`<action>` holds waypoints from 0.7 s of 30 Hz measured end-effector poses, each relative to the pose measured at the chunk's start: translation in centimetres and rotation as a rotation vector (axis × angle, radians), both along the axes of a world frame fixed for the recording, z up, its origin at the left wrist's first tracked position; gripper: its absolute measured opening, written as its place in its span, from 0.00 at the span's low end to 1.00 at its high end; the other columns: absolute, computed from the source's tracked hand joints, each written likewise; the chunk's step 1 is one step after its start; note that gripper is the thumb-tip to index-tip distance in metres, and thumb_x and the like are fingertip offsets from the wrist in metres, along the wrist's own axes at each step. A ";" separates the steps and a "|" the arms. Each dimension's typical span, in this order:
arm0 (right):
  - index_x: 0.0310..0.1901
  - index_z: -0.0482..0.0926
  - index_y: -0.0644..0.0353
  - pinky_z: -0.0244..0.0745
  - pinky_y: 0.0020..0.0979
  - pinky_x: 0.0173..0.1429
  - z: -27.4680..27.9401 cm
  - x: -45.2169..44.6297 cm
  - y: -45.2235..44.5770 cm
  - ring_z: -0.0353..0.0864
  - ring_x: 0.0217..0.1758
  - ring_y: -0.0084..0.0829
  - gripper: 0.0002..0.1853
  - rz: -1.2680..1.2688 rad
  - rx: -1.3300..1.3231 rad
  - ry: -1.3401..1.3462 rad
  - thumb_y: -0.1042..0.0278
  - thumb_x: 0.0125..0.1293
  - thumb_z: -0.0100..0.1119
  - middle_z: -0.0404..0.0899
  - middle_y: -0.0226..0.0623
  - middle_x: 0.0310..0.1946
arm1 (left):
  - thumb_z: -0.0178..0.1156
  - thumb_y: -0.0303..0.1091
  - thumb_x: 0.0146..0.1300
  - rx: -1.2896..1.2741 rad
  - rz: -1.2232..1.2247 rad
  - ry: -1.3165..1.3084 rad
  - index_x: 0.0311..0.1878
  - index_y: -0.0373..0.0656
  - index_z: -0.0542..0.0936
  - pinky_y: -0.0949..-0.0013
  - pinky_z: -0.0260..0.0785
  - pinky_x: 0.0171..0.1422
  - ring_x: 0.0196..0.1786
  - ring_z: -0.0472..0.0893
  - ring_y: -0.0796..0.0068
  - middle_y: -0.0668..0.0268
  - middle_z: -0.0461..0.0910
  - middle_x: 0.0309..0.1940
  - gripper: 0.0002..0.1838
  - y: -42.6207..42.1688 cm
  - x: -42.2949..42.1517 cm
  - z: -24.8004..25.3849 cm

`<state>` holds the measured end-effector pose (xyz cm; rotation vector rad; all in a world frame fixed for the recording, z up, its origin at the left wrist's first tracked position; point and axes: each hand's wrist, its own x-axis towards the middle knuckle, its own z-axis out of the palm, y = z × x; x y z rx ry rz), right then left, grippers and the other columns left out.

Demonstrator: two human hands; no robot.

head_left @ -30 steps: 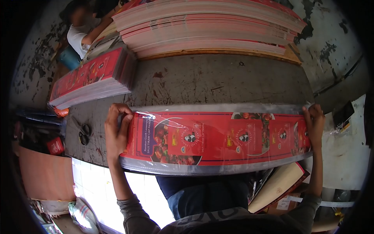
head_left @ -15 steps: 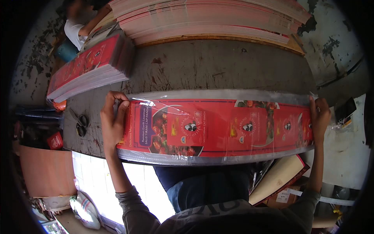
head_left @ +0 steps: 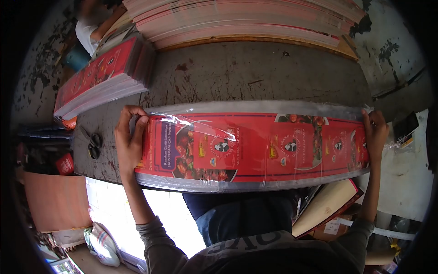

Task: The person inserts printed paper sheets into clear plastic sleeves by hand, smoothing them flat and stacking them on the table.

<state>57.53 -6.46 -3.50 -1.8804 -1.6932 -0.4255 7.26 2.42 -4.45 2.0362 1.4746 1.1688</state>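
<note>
A stack of long red printed sheets (head_left: 255,148) in clear plastic lies across the table's near edge, with panda logos, food pictures and the words "Saus Tiram Cap Panda". My left hand (head_left: 131,139) is closed round its left end, the thumb on top near the upper corner. At the opposite end, my right hand (head_left: 376,130) grips the upper right corner with bent fingers; its fingertips are partly hidden. Clear plastic margins show along the long sides, and light glints off the top sheet.
Black scissors (head_left: 93,144) lie left of my left hand on the worn grey table (head_left: 205,75). A second stack of red printed sheets (head_left: 98,75) sits at the back left. Tall piles of pale sheets (head_left: 246,20) stand behind. Another person (head_left: 89,32) is at the far left.
The top sheet's printed face sits slightly farther from me, and the glare on its plastic has shifted. Both hands keep their hold on the ends.
</note>
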 end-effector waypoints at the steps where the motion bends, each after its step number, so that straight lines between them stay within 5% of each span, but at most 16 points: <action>1: 0.19 0.64 0.67 0.59 0.34 0.27 0.0 0.1 0.0 0.61 0.19 0.36 0.17 -0.003 0.001 0.002 0.70 0.58 0.60 0.62 0.42 0.17 | 0.51 0.23 0.60 0.017 -0.004 0.024 0.35 0.36 0.70 0.75 0.62 0.42 0.32 0.69 0.77 0.64 0.71 0.27 0.02 0.0 0.0 0.1; 10: 0.24 0.66 0.68 0.59 0.30 0.28 -0.1 0.6 0.4 0.57 0.21 0.33 0.13 0.027 -0.057 0.102 0.72 0.59 0.58 0.61 0.43 0.19 | 0.52 0.24 0.58 -0.030 0.064 0.051 0.33 0.35 0.71 0.72 0.63 0.40 0.31 0.71 0.73 0.62 0.73 0.26 0.02 0.1 0.5 0.5; 12: 0.24 0.63 0.68 0.56 0.26 0.28 -0.3 1.0 0.4 0.53 0.24 0.22 0.15 0.044 -0.082 0.090 0.69 0.62 0.55 0.56 0.39 0.18 | 0.52 0.24 0.58 -0.042 0.071 0.052 0.32 0.35 0.71 0.72 0.63 0.39 0.30 0.72 0.72 0.61 0.73 0.26 0.02 0.1 0.4 0.5; 21: 0.26 0.61 0.67 0.57 0.25 0.29 -0.6 1.0 0.2 0.53 0.25 0.22 0.15 0.046 -0.070 0.140 0.69 0.64 0.53 0.53 0.39 0.20 | 0.52 0.25 0.59 -0.052 0.038 0.048 0.34 0.35 0.73 0.73 0.64 0.41 0.32 0.72 0.77 0.63 0.75 0.26 0.04 0.1 0.4 0.5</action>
